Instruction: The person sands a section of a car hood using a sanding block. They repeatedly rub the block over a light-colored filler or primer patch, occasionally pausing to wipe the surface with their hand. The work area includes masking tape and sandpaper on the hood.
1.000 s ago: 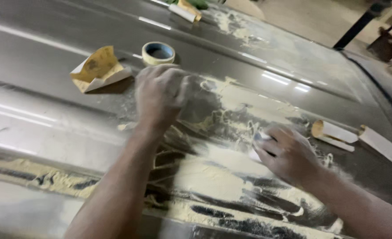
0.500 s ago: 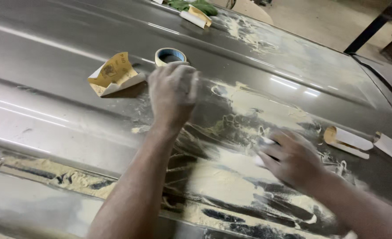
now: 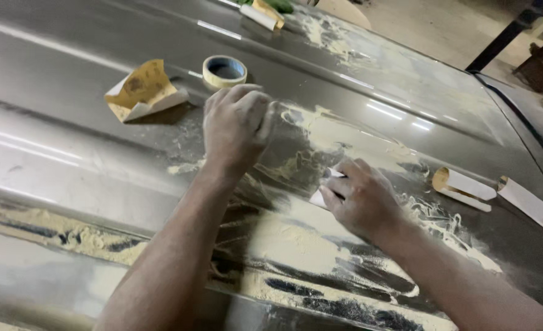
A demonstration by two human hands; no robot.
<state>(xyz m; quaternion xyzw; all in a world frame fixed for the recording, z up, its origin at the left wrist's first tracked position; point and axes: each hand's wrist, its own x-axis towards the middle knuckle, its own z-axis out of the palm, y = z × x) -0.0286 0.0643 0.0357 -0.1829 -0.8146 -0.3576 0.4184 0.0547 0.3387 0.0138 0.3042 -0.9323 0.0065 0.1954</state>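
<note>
Left hand (image 3: pixel 236 125) presses flat, holding nothing, on the dusty grey metal panel (image 3: pixel 87 141); right hand (image 3: pixel 360 199) pinches a small white sandpaper piece (image 3: pixel 320 196) (mostly hidden) nearer right

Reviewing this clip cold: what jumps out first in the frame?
Two dusty hands at the centre of a grey metal panel: the left hand is pressed flat on it, and the right hand holds a small piece of white sandpaper against it. Pale yellow sanding dust smears the panel around and below them. Behind the left hand lie a tape roll and a folded yellow sandpaper sheet.
</note>
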